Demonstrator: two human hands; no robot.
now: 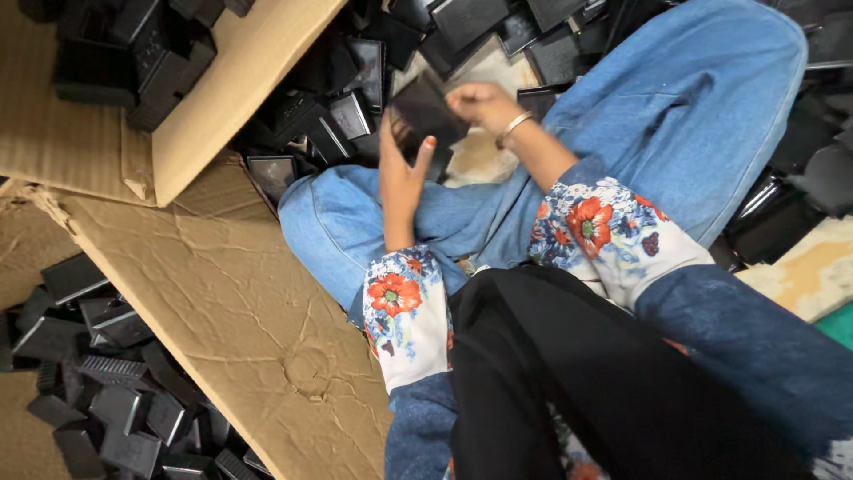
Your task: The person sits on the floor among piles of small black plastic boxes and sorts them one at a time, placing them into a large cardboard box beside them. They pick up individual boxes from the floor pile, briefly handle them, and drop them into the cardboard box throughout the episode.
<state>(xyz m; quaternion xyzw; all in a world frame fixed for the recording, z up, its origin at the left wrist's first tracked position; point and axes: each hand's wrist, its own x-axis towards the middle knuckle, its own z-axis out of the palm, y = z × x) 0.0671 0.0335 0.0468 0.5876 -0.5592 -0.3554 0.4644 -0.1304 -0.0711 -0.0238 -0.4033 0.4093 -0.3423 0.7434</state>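
Nearest the camera lies a black cloth (569,373) across the lap of a person seated on the floor in blue jeans (693,124), with floral sleeve cuffs (404,311) at both wrists. Above the knees, both hands meet on one flat black plastic piece (425,108). The left hand (402,173) rests upright against its lower edge, fingers loosely curled on it, a narrow grip. The right hand (480,105), wearing a bangle (514,129), pinches its upper right edge, fingers closed on the piece. More black plastic pieces (346,107) lie heaped on the floor just beyond the knees, others fill a cardboard box (204,98) at upper left, and another pile (98,382) sits beside a flattened cardboard sheet (249,302). Judging by the hold, steady work means supporting opposite edges and keeping fingers clear of the flat face.
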